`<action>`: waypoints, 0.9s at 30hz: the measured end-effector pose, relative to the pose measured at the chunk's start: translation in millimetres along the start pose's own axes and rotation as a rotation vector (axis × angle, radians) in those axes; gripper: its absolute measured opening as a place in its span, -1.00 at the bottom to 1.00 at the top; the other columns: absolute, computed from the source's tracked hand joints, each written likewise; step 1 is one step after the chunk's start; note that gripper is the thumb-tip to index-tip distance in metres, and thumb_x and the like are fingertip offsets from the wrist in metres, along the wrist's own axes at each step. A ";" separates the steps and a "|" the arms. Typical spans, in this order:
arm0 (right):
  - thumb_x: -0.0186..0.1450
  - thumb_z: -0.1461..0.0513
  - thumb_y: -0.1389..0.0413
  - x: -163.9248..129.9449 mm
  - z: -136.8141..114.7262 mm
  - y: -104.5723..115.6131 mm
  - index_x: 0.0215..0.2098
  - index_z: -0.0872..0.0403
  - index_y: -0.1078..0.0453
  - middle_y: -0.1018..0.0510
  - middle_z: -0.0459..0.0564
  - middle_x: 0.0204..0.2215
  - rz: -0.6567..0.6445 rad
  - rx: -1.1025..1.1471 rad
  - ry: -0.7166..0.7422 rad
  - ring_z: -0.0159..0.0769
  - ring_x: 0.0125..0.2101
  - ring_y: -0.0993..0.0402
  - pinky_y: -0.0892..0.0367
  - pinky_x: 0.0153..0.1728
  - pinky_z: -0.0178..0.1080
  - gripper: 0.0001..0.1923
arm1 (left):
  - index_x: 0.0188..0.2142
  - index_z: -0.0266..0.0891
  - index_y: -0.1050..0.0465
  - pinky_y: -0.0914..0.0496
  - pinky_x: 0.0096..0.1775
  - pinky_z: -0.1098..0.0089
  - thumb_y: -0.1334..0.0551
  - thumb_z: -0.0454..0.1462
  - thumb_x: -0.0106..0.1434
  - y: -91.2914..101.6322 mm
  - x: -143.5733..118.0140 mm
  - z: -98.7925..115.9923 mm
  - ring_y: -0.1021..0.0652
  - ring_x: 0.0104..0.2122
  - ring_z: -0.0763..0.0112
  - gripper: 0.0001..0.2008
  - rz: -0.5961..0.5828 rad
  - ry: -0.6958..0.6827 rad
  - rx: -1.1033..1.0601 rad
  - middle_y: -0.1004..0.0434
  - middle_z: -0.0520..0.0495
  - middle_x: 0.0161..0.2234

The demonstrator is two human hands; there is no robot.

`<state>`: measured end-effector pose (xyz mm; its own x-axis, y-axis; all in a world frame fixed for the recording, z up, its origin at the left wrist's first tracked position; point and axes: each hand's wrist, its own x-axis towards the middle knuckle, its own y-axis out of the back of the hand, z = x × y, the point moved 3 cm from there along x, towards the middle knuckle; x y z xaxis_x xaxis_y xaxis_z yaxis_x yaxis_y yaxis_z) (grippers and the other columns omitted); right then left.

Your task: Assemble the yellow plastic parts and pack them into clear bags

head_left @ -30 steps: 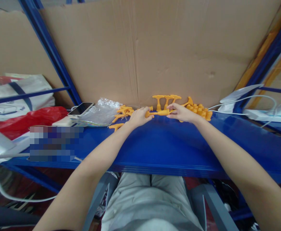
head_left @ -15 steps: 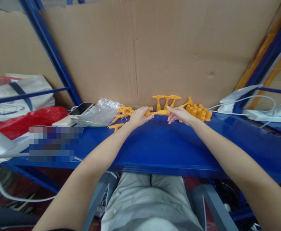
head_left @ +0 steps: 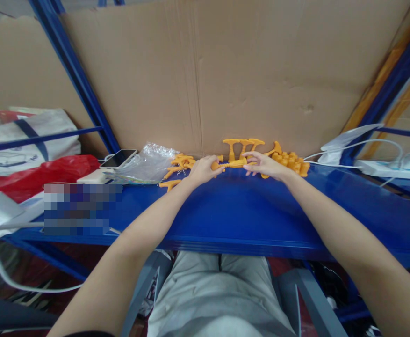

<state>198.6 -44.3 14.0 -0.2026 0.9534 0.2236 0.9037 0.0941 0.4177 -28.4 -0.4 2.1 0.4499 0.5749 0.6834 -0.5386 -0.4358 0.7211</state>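
Orange plastic piece (head_left: 230,164) lies level at the far edge of the blue shelf (head_left: 233,210), its long axis running left to right, just before the cardboard backing (head_left: 226,70). In the head view, the left hand (head_left: 202,169) pinches its left end and the right hand (head_left: 265,164) pinches its right end, fingers curled, so both are equally near. Upright T-shaped orange parts (head_left: 241,146) stand just behind it; a pile of orange blocks (head_left: 291,162) sits to the right, loose orange pieces (head_left: 176,168) to the left beside a clear bag (head_left: 148,164).
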 end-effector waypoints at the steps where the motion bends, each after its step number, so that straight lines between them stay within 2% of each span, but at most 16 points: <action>1: 0.13 0.23 -0.36 1.6 2.1 1.4 -0.05 0.03 -0.37 -0.60 -0.06 -0.23 -0.010 0.003 0.054 -0.44 -0.49 -0.55 -0.44 -0.47 -0.39 -0.55 | -0.25 -0.20 -0.45 -0.37 -0.31 0.40 -0.29 -0.09 0.24 -0.3 0.1 -0.9 -0.58 -0.33 0.31 -0.76 0.003 -0.005 -0.003 -0.60 -0.06 -0.33; 3: 0.04 0.24 -0.40 4.5 6.0 3.0 -0.10 0.05 -0.39 -0.59 -0.09 -0.26 -0.010 0.009 0.131 -0.45 -0.51 -0.52 -0.47 -0.42 -0.33 -0.52 | -0.26 -0.20 -0.44 -0.37 -0.32 0.41 -0.29 -0.09 0.24 -0.9 0.2 -2.2 -0.57 -0.33 0.31 -0.77 0.004 -0.015 -0.005 -0.60 -0.05 -0.34; 6: 0.03 0.17 -0.40 5.8 8.2 3.3 -0.20 0.08 -0.41 -0.59 -0.11 -0.40 0.004 0.013 0.155 -0.45 -0.60 -0.47 -0.44 -0.46 -0.31 -0.59 | -0.24 -0.21 -0.44 -0.38 -0.29 0.39 -0.30 -0.11 0.24 -1.4 0.1 -2.0 -0.58 -0.30 0.29 -0.78 0.002 -0.030 0.002 -0.60 -0.08 -0.31; 9: 0.12 0.03 -0.35 2.8 4.6 0.2 -0.36 0.11 -0.43 -0.60 -0.05 -0.50 -0.016 0.008 0.119 -0.46 -0.65 -0.43 -0.35 -0.57 -0.37 -0.65 | -0.22 -0.21 -0.44 -0.39 -0.26 0.38 -0.31 -0.12 0.24 0.1 -0.4 1.6 -0.59 -0.25 0.27 -0.78 0.018 -0.053 0.014 -0.60 -0.09 -0.27; 13: 0.30 -0.15 -0.11 0.1 1.1 -8.0 -0.57 0.11 -0.35 -0.53 0.04 -0.67 0.004 0.066 -0.031 -0.45 -0.75 -0.32 -0.21 -0.72 -0.39 -0.46 | -0.20 -0.19 -0.44 -0.39 -0.27 0.39 -0.31 -0.12 0.24 5.6 -0.8 8.0 -0.58 -0.25 0.29 -0.77 0.052 -0.072 0.030 -0.59 -0.08 -0.27; 18: 0.43 -0.13 0.15 1.3 3.1 -17.8 -0.58 0.08 -0.27 -0.36 -0.03 -0.83 0.045 0.104 -0.234 -0.46 -0.85 -0.15 -0.06 -0.83 -0.41 -0.39 | -0.21 -0.18 -0.44 -0.38 -0.30 0.40 -0.31 -0.13 0.24 9.8 -0.6 11.0 -0.57 -0.29 0.30 -0.78 0.063 -0.081 0.044 -0.57 -0.05 -0.31; 23: 0.47 -0.06 0.19 0.9 2.6 -18.5 -0.56 0.07 -0.26 -0.30 -0.08 -0.86 0.063 0.095 -0.310 -0.47 -0.84 -0.16 -0.08 -0.81 -0.44 -0.42 | -0.22 -0.18 -0.42 -0.38 -0.29 0.39 -0.31 -0.13 0.23 7.8 -0.9 10.8 -0.57 -0.29 0.31 -0.79 0.064 -0.090 0.029 -0.56 -0.05 -0.31; 27: 0.44 -0.16 0.21 0.4 2.2 -16.4 -0.54 0.07 -0.28 -0.31 -0.08 -0.84 0.033 0.075 -0.354 -0.45 -0.83 -0.16 -0.07 -0.80 -0.41 -0.37 | -0.21 -0.19 -0.44 -0.39 -0.25 0.38 -0.32 -0.14 0.23 7.0 -0.7 10.8 -0.57 -0.27 0.29 -0.79 0.037 -0.066 0.024 -0.57 -0.07 -0.28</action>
<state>184.5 -44.8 5.2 -0.0420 0.9952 -0.0882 0.9354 0.0702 0.3466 -24.7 -11.3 7.9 0.4761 0.5118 0.7151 -0.5389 -0.4729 0.6972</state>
